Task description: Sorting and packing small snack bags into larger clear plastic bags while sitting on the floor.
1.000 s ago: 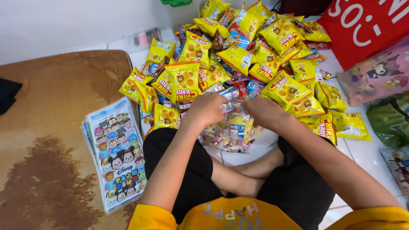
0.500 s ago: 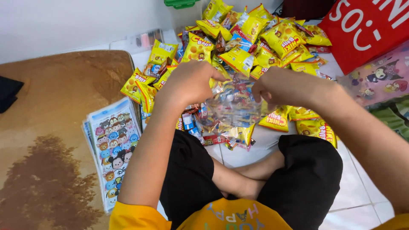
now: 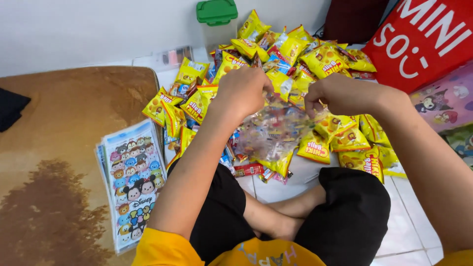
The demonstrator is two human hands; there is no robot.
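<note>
Clear plastic, printed with small cartoon figures, hangs between the two hands: a filled goodie bag (image 3: 274,134) held up above the white tiled floor (image 3: 399,216), just in front of the person's crossed legs. The left hand (image 3: 241,91) pinches the bag's top edge at its 10 o'clock corner, fingers closed together on the plastic. The right hand (image 3: 335,94) grips the opposite top corner at about 2 o'clock, its fingers likewise clamped on the bag. Yellow and red snacks show through the bag's wall, and its bottom sags toward 6 o'clock.

Behind the bag, from 11 to 2 o'clock, lies a heap of yellow snack packets (image 3: 315,56) mixed with smaller red and blue sweets; some packets touch the bag's lower right side. A clear container with a green lid (image 3: 217,12) stands at 12 o'clock beyond the heap, against the white wall. At 9 o'clock a stack of flat cartoon-printed bags (image 3: 133,182) rests on the edge of a brown mat (image 3: 64,148). A red shopping bag (image 3: 419,42) leans at 2 o'clock, with a pink cartoon bag (image 3: 446,103) just below it.
</note>
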